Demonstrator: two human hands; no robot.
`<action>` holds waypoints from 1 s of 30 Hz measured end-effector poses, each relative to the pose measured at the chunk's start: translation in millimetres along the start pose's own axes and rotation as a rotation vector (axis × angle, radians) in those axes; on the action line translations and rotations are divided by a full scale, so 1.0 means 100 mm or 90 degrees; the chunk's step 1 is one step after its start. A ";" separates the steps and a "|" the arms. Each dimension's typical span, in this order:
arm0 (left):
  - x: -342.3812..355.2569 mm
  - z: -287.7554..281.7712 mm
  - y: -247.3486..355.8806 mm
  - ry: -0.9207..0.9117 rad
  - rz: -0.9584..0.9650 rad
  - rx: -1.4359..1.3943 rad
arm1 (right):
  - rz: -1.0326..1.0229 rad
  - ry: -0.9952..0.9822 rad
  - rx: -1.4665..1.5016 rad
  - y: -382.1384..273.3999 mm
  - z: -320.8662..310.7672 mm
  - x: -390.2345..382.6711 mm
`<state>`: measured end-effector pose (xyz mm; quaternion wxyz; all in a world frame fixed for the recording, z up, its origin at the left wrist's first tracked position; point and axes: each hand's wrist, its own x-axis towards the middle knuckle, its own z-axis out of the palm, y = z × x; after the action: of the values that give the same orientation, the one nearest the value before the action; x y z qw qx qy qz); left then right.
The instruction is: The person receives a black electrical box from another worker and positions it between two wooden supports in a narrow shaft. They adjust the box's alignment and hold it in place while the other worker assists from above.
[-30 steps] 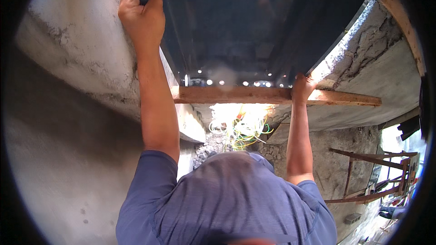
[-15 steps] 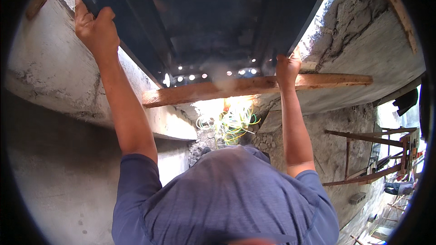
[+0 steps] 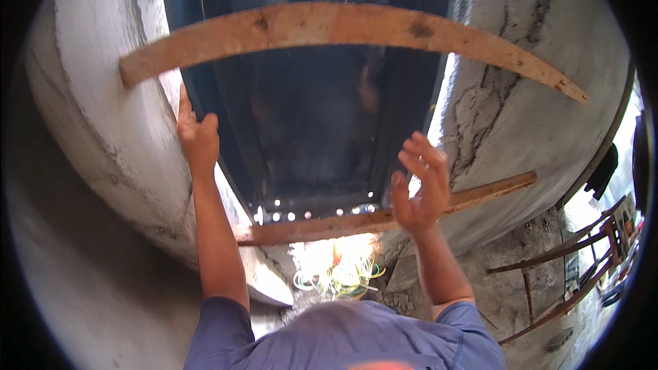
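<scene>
Construction site: raw concrete walls (image 3: 103, 164), timber planks (image 3: 329, 27), dark steel formwork (image 3: 322, 130), rubble floor (image 3: 500, 301).

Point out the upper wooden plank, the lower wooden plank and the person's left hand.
upper wooden plank (image 3: 329, 26), head view, middle of its broad face.
lower wooden plank (image 3: 322, 226), head view, the stretch below the dark metal panel (image 3: 315, 116).
left hand (image 3: 197, 131), head view, back of the hand at the panel's edge.
</scene>
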<state>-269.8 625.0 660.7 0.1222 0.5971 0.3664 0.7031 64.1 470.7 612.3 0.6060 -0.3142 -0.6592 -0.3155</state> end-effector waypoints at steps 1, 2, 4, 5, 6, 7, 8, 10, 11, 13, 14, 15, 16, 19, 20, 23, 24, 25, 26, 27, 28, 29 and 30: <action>0.01 0.00 0.00 -0.006 0.031 -0.018 | -0.046 0.044 -0.004 0.03 -0.05 0.34; 0.02 -0.01 0.00 -0.009 0.080 -0.057 | -0.113 0.101 0.010 0.08 -0.09 0.71; 0.03 -0.01 -0.03 0.004 0.047 -0.054 | -0.193 0.209 0.087 0.16 -0.22 1.43; 0.03 -0.01 -0.05 0.005 0.071 -0.067 | -0.166 0.197 0.108 0.21 -0.22 1.79; 0.04 -0.01 -0.07 0.001 0.068 -0.096 | -0.126 0.191 0.130 0.26 -0.19 2.16; 0.04 -0.01 -0.09 -0.020 0.077 -0.145 | -0.009 0.115 0.270 0.30 -0.14 2.49; 0.03 -0.01 -0.10 -0.010 0.047 -0.128 | 0.083 0.017 0.417 0.38 -0.03 2.80; 0.02 -0.02 -0.11 -0.026 0.011 -0.129 | 0.241 -0.042 0.657 0.56 0.45 3.40; 0.00 -0.02 -0.11 -0.018 0.022 -0.127 | 0.295 -0.115 0.740 0.63 0.72 3.75; 0.00 -0.03 -0.08 0.015 0.098 -0.069 | 0.317 -0.193 0.908 0.84 1.12 4.19; 0.01 -0.02 -0.05 0.009 0.142 -0.068 | 0.330 -0.163 0.963 0.92 1.28 4.35; 0.01 -0.01 -0.03 0.006 0.098 -0.078 | 0.175 -0.047 0.428 0.98 1.36 4.47; 0.00 -0.01 0.00 -0.010 0.055 -0.107 | 0.022 0.056 -0.110 0.99 1.41 4.59; -0.06 -0.01 0.07 -0.004 0.031 -0.125 | 0.124 0.012 -0.266 0.88 1.39 4.85; -0.08 -0.02 0.09 0.004 0.055 -0.146 | 0.157 -0.033 -0.303 0.85 1.36 4.92; -0.16 -0.05 0.06 0.027 0.102 -0.096 | 0.269 -0.027 0.028 0.79 1.41 5.07; -0.16 -0.05 0.03 0.032 0.099 -0.091 | 0.320 0.087 0.434 0.81 1.47 5.08; -0.16 -0.05 0.01 0.037 0.093 -0.085 | 0.357 0.209 0.841 0.86 1.55 5.08; -0.13 -0.05 -0.01 0.030 0.116 -0.076 | 0.372 0.197 0.862 0.91 1.60 5.09; -0.13 -0.05 -0.02 0.032 0.074 -0.074 | 0.387 0.186 0.884 0.98 1.63 5.10; -0.17 -0.04 -0.01 0.019 0.058 -0.069 | 0.401 0.174 0.905 1.05 1.62 5.12; -0.21 -0.05 0.02 0.017 0.079 -0.091 | 0.412 0.163 0.928 1.11 1.60 5.15; -0.27 -0.07 0.07 0.032 0.070 -0.039 | 0.415 0.151 0.944 1.15 1.56 5.19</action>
<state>-267.1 601.0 645.0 0.0923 0.5942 0.3147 0.7344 26.1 680.9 1123.1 0.7832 0.0278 -0.5036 0.3636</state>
